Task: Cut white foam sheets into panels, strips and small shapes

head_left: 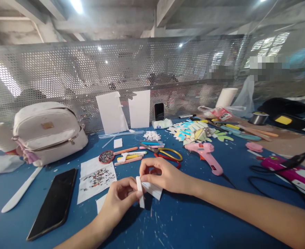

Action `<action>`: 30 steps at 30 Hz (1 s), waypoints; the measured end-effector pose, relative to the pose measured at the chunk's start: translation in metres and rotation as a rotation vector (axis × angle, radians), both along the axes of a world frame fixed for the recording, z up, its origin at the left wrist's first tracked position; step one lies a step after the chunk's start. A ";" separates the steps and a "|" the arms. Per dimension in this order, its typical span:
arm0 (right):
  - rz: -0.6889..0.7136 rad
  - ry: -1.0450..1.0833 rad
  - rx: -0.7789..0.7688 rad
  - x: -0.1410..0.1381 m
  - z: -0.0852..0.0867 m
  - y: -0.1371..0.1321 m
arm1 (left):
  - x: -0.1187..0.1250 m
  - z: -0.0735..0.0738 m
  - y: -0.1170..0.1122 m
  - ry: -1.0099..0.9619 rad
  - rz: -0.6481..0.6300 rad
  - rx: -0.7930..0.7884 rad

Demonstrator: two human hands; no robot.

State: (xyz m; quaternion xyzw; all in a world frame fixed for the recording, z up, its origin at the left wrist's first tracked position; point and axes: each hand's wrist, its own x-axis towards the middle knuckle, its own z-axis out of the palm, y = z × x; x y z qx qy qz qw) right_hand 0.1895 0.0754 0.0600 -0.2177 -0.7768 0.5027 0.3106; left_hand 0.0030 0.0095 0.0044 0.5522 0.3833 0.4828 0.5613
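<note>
My left hand (119, 199) pinches a narrow white strip (141, 197), apparently of foam board or card, between thumb and fingers. Opposite it, my right hand (165, 174) has its thumb and fingertips closed at the strip's upper end. Below the right hand a flat white piece of card (153, 190) shows; whether it is joined to the strip I cannot tell. Just beyond the right hand lie scissors (170, 154) with red and yellow handles. To the left, a white sheet (83, 193) carries many tiny dark bits, and part of another white piece (100, 203) shows beside my left hand.
A black phone (53, 204), a white plastic knife (22, 190) and a pale backpack (48, 135) are at left. Pens (128, 158) and a dish of small beads (106, 157) lie ahead. Right are a pink glue gun (205, 155), coloured paper scraps (194, 131) and a corded magenta tool (289, 171).
</note>
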 end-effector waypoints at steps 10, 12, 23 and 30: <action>0.089 -0.041 0.156 0.006 0.010 0.009 | -0.001 -0.002 0.003 -0.107 -0.056 -0.007; 0.073 -0.045 0.160 0.006 0.010 0.009 | -0.001 -0.003 0.003 -0.119 -0.053 -0.006; -0.064 0.015 0.068 0.006 0.005 0.012 | -0.002 -0.005 0.003 -0.138 -0.038 -0.038; -0.064 0.006 0.029 0.002 0.005 0.005 | -0.002 -0.007 0.003 -0.140 -0.024 -0.053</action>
